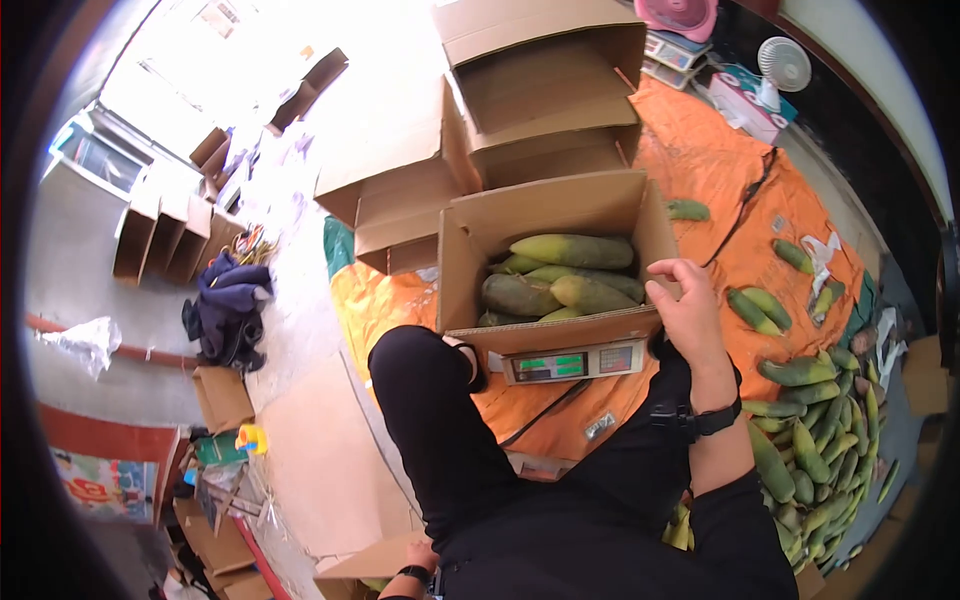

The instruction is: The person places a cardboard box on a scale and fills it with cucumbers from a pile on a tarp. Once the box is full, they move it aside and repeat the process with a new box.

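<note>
In front of me an open cardboard box (545, 205) sits on a digital scale (575, 363) with lit green displays. Inside it lie several thick, long green vegetables (572, 249) that look like green radishes. My right hand (688, 308) hovers at the box's right wall, fingers bent and apart from the thumb, with nothing visible between them. Low in the view, my left hand (422, 553) is beside my hip, at the edge of another cardboard box (372, 560). Its fingers are mostly hidden, so its grip does not show.
A large heap of similar green vegetables (815, 440) lies to the right, some loose on the orange tarp (700, 150). Open cardboard boxes (550, 85) are stacked beyond the scale. A small white fan (783, 64) stands back right, and dark clothing (230, 305) hangs at left.
</note>
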A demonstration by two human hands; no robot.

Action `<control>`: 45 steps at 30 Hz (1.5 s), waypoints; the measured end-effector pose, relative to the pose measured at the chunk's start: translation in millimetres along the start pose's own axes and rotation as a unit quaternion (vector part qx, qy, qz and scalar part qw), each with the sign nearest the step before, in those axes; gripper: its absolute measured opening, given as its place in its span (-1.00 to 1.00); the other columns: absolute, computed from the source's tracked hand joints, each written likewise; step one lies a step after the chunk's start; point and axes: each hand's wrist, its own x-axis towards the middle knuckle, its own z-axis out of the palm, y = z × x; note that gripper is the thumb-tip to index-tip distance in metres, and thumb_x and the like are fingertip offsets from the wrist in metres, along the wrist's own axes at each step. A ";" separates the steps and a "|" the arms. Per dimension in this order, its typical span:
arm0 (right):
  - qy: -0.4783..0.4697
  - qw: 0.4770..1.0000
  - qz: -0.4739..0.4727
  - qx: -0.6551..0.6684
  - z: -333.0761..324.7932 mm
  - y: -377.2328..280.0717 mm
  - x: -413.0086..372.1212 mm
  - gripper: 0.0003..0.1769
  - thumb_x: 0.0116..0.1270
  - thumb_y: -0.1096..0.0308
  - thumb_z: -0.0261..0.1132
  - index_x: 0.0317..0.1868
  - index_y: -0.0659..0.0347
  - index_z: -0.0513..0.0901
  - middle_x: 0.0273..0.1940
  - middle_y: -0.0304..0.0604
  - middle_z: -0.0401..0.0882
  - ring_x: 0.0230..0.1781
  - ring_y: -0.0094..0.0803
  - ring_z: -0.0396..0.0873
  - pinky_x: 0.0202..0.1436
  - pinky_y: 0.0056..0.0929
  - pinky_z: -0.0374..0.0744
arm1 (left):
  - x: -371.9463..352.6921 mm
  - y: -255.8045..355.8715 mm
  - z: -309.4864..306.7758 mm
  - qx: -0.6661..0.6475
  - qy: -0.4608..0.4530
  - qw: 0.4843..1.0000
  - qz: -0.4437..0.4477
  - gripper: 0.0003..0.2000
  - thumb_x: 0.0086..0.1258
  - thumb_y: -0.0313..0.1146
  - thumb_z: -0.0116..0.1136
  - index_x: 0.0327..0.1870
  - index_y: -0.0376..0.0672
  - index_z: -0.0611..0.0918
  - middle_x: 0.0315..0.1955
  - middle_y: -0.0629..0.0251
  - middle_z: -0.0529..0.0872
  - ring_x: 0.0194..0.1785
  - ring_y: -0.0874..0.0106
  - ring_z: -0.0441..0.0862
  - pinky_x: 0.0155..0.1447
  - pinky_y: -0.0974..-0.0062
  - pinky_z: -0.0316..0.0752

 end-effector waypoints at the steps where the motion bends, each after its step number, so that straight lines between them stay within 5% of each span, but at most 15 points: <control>1: -0.002 1.000 0.005 0.001 -2.5 -2.8 -0.3 -0.79 0.15 0.38 0.32 -0.19 0.21 0.62 -0.15 -0.07 0.58 -0.01 -0.11 0.51 0.09 -0.28 0.44 | -1.1 -1.9 0.7 0.033 -0.029 0.999 0.010 -0.65 0.33 -0.22 -0.08 0.08 -0.04 0.60 -0.06 0.18 0.68 0.08 0.17 0.61 0.15 0.18 0.43; 5: 0.002 1.000 0.006 -0.003 -0.8 -1.2 0.2 -0.80 0.14 0.37 0.33 -0.20 0.20 0.63 -0.16 -0.08 0.58 -0.02 -0.11 0.50 0.09 -0.24 0.44 | 10.2 -10.5 27.3 0.065 -0.121 0.989 0.060 -0.64 0.31 -0.24 0.07 0.10 -0.15 0.59 -0.08 0.13 0.69 0.12 0.11 0.60 0.24 0.22 0.43; 7: -0.001 1.000 -0.004 -0.023 -1.0 -2.0 -1.8 -0.80 0.17 0.40 0.30 -0.17 0.22 0.61 -0.17 -0.13 0.56 -0.03 -0.22 0.48 0.10 -0.32 0.43 | 10.3 -11.1 19.1 0.026 -0.120 0.991 0.061 -0.64 0.31 -0.23 0.08 0.09 -0.16 0.60 -0.08 0.14 0.69 0.12 0.12 0.60 0.24 0.23 0.43; 18: -0.014 1.000 0.013 -0.021 0.9 -7.7 1.9 -0.79 0.15 0.32 0.32 -0.20 0.16 0.62 -0.15 -0.13 0.58 -0.01 -0.13 0.48 0.05 -0.21 0.41 | -11.0 -40.4 -34.8 -0.153 -0.181 0.965 0.114 -0.64 0.30 -0.19 0.15 0.03 -0.19 0.62 -0.07 0.16 0.70 0.10 0.20 0.62 0.22 0.28 0.47; 20: -0.007 0.999 0.013 -0.029 0.5 -7.9 1.8 -0.78 0.16 0.30 0.32 -0.19 0.14 0.62 -0.14 -0.13 0.58 -0.01 -0.13 0.48 0.04 -0.18 0.41 | -16.6 -52.5 -45.4 -0.207 -0.184 0.941 0.195 -0.64 0.30 -0.18 0.16 0.02 -0.20 0.62 -0.07 0.16 0.70 0.10 0.21 0.62 0.22 0.29 0.47; 23: 0.015 1.000 0.008 -0.002 -0.6 -4.4 2.3 -0.80 0.14 0.33 0.33 -0.21 0.16 0.63 -0.18 -0.11 0.59 -0.05 -0.12 0.50 0.02 -0.22 0.44 | -28.3 -68.1 -77.4 -0.291 0.088 0.783 0.542 -0.64 0.30 -0.17 0.18 0.01 -0.21 0.63 -0.07 0.17 0.70 0.10 0.23 0.62 0.21 0.30 0.48; 24: 0.018 1.000 0.006 0.019 -0.5 -2.8 2.9 -0.80 0.14 0.34 0.33 -0.22 0.18 0.63 -0.20 -0.09 0.59 -0.07 -0.12 0.51 0.01 -0.23 0.45 | 21.0 -91.6 -53.8 -0.362 0.030 0.892 0.268 -0.69 0.32 -0.18 0.18 -0.07 -0.21 0.66 -0.22 0.26 0.71 -0.13 0.40 0.61 -0.03 0.40 0.51; 25: 0.048 0.998 -0.017 0.026 0.8 0.4 3.0 -0.81 0.13 0.37 0.32 -0.22 0.21 0.63 -0.23 -0.07 0.59 -0.11 -0.14 0.52 -0.03 -0.27 0.48 | 68.0 -114.3 -31.0 -0.452 -0.010 0.891 -0.036 -0.73 0.34 -0.18 0.18 -0.15 -0.20 0.69 -0.38 0.36 0.71 -0.36 0.57 0.60 -0.27 0.51 0.53; 26: 0.044 0.998 -0.011 0.037 -2.6 -2.7 3.9 -0.80 0.15 0.38 0.31 -0.21 0.24 0.63 -0.24 -0.06 0.58 -0.13 -0.17 0.53 -0.02 -0.29 0.48 | 56.4 -109.9 -88.1 -0.407 0.074 0.908 -0.068 -0.75 0.33 -0.24 0.18 -0.11 -0.19 0.69 -0.50 0.39 0.67 -0.48 0.59 0.52 -0.37 0.56 0.44; 28: 0.057 0.994 0.016 0.093 -0.3 6.9 6.6 -0.80 0.17 0.37 0.31 -0.21 0.26 0.62 -0.25 -0.06 0.59 -0.15 -0.19 0.55 -0.02 -0.33 0.49 | 44.8 -113.7 -176.7 -0.528 0.264 0.807 -0.005 -0.78 0.35 -0.29 0.16 -0.13 -0.24 0.68 -0.46 0.38 0.67 -0.46 0.56 0.51 -0.41 0.52 0.43; 32: 0.078 0.991 0.029 0.103 -10.4 15.8 17.6 -0.77 0.21 0.35 0.29 -0.17 0.29 0.63 -0.24 -0.08 0.64 -0.19 -0.29 0.59 -0.05 -0.38 0.52 | 26.2 -84.1 -360.7 -0.505 0.402 0.760 0.070 -0.76 0.43 -0.26 0.11 -0.18 -0.28 0.67 -0.51 0.43 0.61 -0.48 0.65 0.49 -0.47 0.67 0.32; 35: 0.088 0.993 0.038 0.069 -18.5 24.1 39.0 -0.76 0.24 0.29 0.29 -0.18 0.29 0.63 -0.28 -0.09 0.65 -0.26 -0.28 0.61 -0.12 -0.38 0.54 | 0.5 -7.0 -456.7 -0.405 0.421 0.790 0.185 -0.70 0.42 -0.26 0.11 -0.16 -0.40 0.65 -0.40 0.23 0.73 -0.30 0.52 0.63 -0.18 0.56 0.49; 39: 0.052 0.996 0.047 -0.055 -26.3 27.1 67.7 -0.70 0.26 0.18 0.28 -0.21 0.28 0.63 -0.32 -0.07 0.66 -0.29 -0.26 0.63 -0.18 -0.34 0.55 | 15.6 83.1 -513.3 -0.340 0.354 0.812 0.315 -0.58 0.37 -0.09 0.12 -0.19 -0.41 0.65 -0.45 0.16 0.68 -0.31 0.42 0.63 -0.18 0.47 0.50; 41: -0.021 0.989 0.051 -0.136 -25.0 35.1 77.3 -0.60 0.24 0.03 0.28 -0.29 0.28 0.64 -0.37 -0.02 0.65 -0.30 -0.22 0.63 -0.20 -0.29 0.55 | 29.5 114.1 -529.0 -0.243 0.354 0.854 0.293 -0.47 0.29 0.04 0.15 -0.28 -0.44 0.65 -0.47 -0.06 0.66 -0.29 0.20 0.67 -0.16 0.34 0.50; 45: -0.116 0.966 0.113 -0.200 -12.5 29.1 100.2 -0.51 0.24 -0.02 0.30 -0.37 0.36 0.61 -0.50 -0.10 0.57 -0.48 -0.38 0.52 -0.31 -0.40 0.51 | 50.5 136.3 -543.2 -0.179 0.327 0.900 0.225 -0.46 0.23 0.03 0.19 -0.32 -0.48 0.65 -0.49 -0.07 0.68 -0.31 0.14 0.70 -0.14 0.29 0.55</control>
